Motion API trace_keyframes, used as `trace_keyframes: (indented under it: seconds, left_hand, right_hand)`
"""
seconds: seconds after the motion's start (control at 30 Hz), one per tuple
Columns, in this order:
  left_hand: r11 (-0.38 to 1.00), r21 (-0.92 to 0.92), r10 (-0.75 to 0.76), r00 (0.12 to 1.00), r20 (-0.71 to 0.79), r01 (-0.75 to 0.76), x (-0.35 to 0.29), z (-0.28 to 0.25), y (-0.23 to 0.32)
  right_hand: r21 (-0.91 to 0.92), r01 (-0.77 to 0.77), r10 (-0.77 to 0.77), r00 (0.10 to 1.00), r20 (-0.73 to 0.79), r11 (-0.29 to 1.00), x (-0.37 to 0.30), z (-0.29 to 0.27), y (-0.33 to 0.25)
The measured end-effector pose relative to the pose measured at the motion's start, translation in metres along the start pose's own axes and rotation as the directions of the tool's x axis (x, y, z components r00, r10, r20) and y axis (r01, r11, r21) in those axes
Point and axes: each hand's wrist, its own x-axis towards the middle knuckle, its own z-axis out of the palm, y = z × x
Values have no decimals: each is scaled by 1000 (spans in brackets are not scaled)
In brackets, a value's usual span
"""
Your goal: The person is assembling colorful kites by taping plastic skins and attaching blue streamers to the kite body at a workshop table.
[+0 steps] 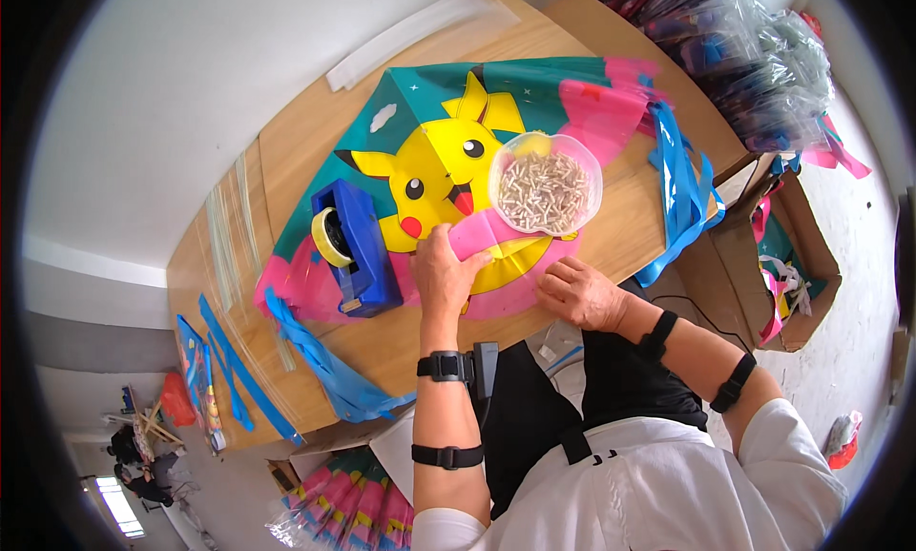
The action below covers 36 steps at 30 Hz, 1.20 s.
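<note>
A kite (441, 160) lies spread on the table, teal and pink with a large yellow cartoon animal. My left hand (445, 272) is closed on a pink flap (474, 234) near the kite's middle, thumb on its near side. My right hand (580, 295) rests at the kite's near right edge with its fingers curled; what they hold, if anything, is hidden. Just beyond my hands stands a clear bowl (593, 196) full of small pale, tube-like pieces. Left of my left hand, a blue tape dispenser (367, 250) with a yellowish roll sits on the kite.
Blue ribbon tails (679, 188) hang over the table's right edge, others (320, 355) at the near left. Clear thin rods (227, 222) lie on the wooden table (315, 122). A cardboard box (811, 255) stands right, below plastic-wrapped bundles (735, 64). Packed kites (353, 503) lie below the table.
</note>
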Motion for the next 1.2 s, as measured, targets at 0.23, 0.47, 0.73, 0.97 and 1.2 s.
trace_keyframes:
  seconds: [0.23, 0.47, 0.73, 0.97, 1.2]
  left_hand:
    - [987, -109, -122, 992, 5, 122, 17, 20, -12]
    - [958, -149, -258, 963, -82, 244, 19, 29, -9]
    - [995, -100, -14, 1000, 10, 15, 12, 14, -23]
    - [942, 12, 330, 914, -237, -337, -34, -11, -5]
    - [955, 150, 288, 921, -264, -255, -105, 3, -25]
  right_hand:
    - [-14, -42, 42, 999, 5, 999, 5, 4, 0]
    - [-18, -86, 87, 996, 36, 996, 9, 11, -16]
    - [-42, -102, 105, 992, 71, 994, 5, 1, -11]
    - [72, -113, 113, 994, -6, 991, 1, 1, -8]
    - [383, -263, 249, 965, 86, 885, 28, -4, -7]
